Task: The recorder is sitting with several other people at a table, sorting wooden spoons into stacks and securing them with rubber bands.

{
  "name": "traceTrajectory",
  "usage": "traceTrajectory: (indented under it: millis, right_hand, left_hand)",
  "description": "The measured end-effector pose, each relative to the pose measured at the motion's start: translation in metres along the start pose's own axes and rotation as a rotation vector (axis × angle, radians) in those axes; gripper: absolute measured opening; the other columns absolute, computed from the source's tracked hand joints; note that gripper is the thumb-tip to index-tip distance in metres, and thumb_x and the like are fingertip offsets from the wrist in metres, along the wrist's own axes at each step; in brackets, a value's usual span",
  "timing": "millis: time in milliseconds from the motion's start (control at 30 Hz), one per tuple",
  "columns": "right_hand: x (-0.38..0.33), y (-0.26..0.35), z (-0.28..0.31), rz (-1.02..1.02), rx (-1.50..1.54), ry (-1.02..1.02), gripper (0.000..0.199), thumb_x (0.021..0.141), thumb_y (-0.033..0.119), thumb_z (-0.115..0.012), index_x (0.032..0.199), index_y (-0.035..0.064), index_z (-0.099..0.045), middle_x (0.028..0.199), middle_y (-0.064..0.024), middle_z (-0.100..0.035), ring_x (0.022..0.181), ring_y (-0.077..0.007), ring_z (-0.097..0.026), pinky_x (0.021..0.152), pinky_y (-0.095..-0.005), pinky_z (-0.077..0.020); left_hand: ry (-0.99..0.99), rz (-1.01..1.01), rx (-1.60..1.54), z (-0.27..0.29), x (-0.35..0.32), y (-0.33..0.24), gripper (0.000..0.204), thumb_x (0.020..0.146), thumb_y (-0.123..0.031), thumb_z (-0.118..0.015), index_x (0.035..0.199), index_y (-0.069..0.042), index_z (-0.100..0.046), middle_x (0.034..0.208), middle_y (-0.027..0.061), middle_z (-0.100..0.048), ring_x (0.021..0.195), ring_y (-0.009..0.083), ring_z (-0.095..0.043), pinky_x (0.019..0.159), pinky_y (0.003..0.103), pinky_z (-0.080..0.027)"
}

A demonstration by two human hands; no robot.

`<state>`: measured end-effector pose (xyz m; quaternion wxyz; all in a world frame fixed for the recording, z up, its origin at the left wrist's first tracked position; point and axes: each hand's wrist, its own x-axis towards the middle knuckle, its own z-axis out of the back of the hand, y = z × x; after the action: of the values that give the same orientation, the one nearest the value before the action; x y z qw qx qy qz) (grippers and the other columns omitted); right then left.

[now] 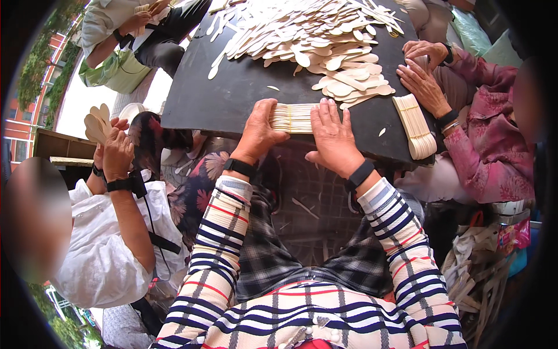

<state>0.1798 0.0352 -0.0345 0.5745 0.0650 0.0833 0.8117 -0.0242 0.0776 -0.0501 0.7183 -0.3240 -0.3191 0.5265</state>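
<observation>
The left end of a bundle (293, 118) is gripped by the left hand (260, 131), with the thumb on the near side and the fingers across the far side. The right end is covered by the right hand (337, 136), its fingers laid nearly straight and its thumb spread away; whether that hand is closed around the wood cannot be told. The bundle is held lengthwise from left to right at the near edge of the black table (203, 104), its pale pieces lined up side by side.

Beyond it, much of the table is covered by a loose pile (314, 41) of wooden spoons. To the right of the right hand, a second bundle (414, 128), tied with a thin band, is set at the table's edge, near a co-worker's hands (419, 87). At the left, several spoons (99, 124) are held up, fanned, by another co-worker. Dark wristbands (239, 168) are worn on both wrists. On the floor between the knees, a pale sliver (305, 208) can be seen.
</observation>
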Motion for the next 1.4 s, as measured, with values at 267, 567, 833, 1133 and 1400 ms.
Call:
traceTrajectory:
  millis: [267,567,833,1133,1400]
  right_hand:
    - [0.036,-0.013,0.037,0.106,0.425,-0.112,0.064,0.064,0.009,-0.071,0.124,-0.0031,-0.051,0.113,-0.0187,-0.062,0.111,-0.0315,-0.058,0.096,-0.0339,-0.0453]
    - [0.047,-0.013,0.017,-0.025,1.19,-0.223,0.057,0.063,0.014,-0.077,0.113,0.0007,-0.055,0.102,-0.0151,-0.063,0.09,-0.0275,-0.065,0.083,-0.0367,-0.0516]
    - [0.053,-0.009,0.011,0.018,0.919,-0.36,0.047,0.065,0.016,-0.075,0.105,0.0038,-0.053,0.097,-0.0168,-0.063,0.089,-0.0357,-0.064,0.08,-0.0402,-0.0517]
    - [0.045,-0.002,0.007,-0.039,0.873,-0.32,0.047,0.065,0.014,-0.074,0.107,0.0008,-0.057,0.093,-0.0138,-0.062,0.088,-0.0291,-0.063,0.08,-0.0357,-0.0501]
    - [0.02,-0.038,0.05,0.125,0.422,-0.392,0.034,0.057,0.011,-0.067,0.088,-0.0001,-0.059,0.085,-0.0178,-0.062,0.086,-0.0364,-0.057,0.083,-0.0415,-0.0455]
  left_hand:
    - [-0.063,-0.304,0.103,0.033,0.005,-0.078,0.079,0.057,-0.003,-0.081,0.128,-0.001,-0.047,0.124,0.0165,-0.053,0.116,0.0293,-0.054,0.102,0.034,-0.04]
    - [0.201,-0.434,0.419,0.032,0.047,-0.131,0.083,0.074,-0.021,-0.076,0.141,0.002,-0.034,0.14,0.0278,-0.041,0.131,0.0417,-0.041,0.108,0.04,-0.036]
    - [0.094,-0.549,0.496,0.04,0.042,-0.123,0.075,0.08,-0.017,-0.069,0.143,0.001,-0.033,0.142,0.0266,-0.04,0.132,0.0407,-0.039,0.108,0.041,-0.035]
    - [0.053,-0.522,0.448,0.046,0.03,-0.104,0.083,0.069,-0.01,-0.075,0.141,0.0,-0.034,0.138,0.0249,-0.044,0.127,0.0389,-0.045,0.107,0.04,-0.038]
    - [0.046,-0.13,0.065,0.043,0.018,-0.08,0.079,0.061,-0.003,-0.08,0.13,0.003,-0.043,0.125,0.0171,-0.056,0.122,0.0228,-0.052,0.105,0.031,-0.038]
